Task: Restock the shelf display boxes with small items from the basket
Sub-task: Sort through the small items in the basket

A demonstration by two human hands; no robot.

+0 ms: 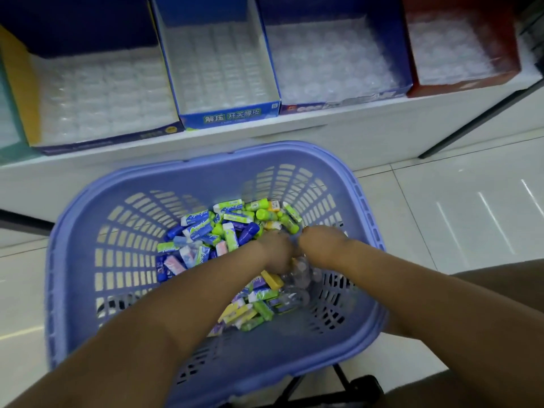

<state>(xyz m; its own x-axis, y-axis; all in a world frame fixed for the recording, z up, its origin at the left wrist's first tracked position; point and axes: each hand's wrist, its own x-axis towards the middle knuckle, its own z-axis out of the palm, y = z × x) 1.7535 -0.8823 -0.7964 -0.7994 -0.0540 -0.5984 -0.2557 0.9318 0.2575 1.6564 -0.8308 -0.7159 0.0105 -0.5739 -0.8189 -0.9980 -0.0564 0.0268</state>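
Left hand [276, 251] and right hand [319, 245] touch amid small items [206, 234] inside basket [206, 160].

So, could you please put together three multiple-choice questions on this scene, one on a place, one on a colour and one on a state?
1. Where are the left hand and the right hand?
A. on the shelf
B. inside the basket, among the small items
C. on the floor

2. What colour is the rightmost display box?
A. green
B. white
C. red

3. In what state is the blue display box?
A. open, its clear tray showing no coloured items
B. heaped with coloured items
C. shut with a lid

Answers:
1 B, both hands reach down past the basket's rim into the pile.
2 C, its walls and front edge are red.
3 A, only the pale, clear tray shows inside.
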